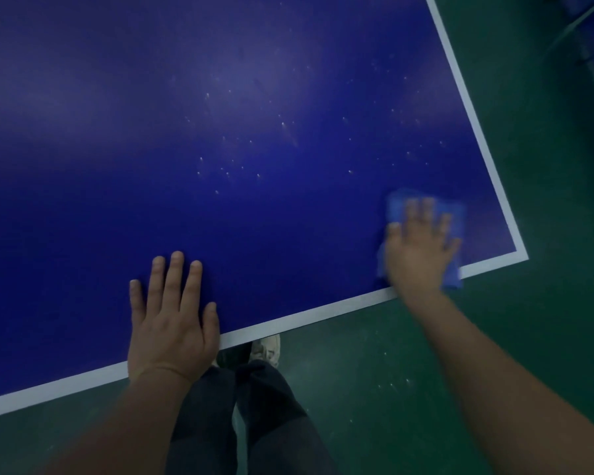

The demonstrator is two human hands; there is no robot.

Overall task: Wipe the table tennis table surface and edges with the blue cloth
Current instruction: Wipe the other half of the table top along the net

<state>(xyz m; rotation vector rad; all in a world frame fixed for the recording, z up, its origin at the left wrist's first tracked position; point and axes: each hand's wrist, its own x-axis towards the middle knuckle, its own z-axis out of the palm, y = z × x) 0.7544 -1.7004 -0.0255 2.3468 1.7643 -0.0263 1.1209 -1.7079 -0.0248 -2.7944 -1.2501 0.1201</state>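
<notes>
The dark blue table tennis table (pixel 220 114) fills most of the head view, with a white border line along its near and right edges. White specks dot its middle. My right hand (pixel 419 248) presses flat, fingers spread, on the blue cloth (pixel 396 207) near the table's near right corner; the hand and cloth are blurred. The cloth hangs slightly over the near edge. My left hand (pixel 172 320) rests flat on the table surface by the near edge, fingers straight, holding nothing.
A green floor (pixel 546 337) lies beyond the table's near and right edges. My legs in dark trousers (pixel 264 406) and one light shoe (pixel 266 349) stand close under the near edge. Dark frame parts show at the top right.
</notes>
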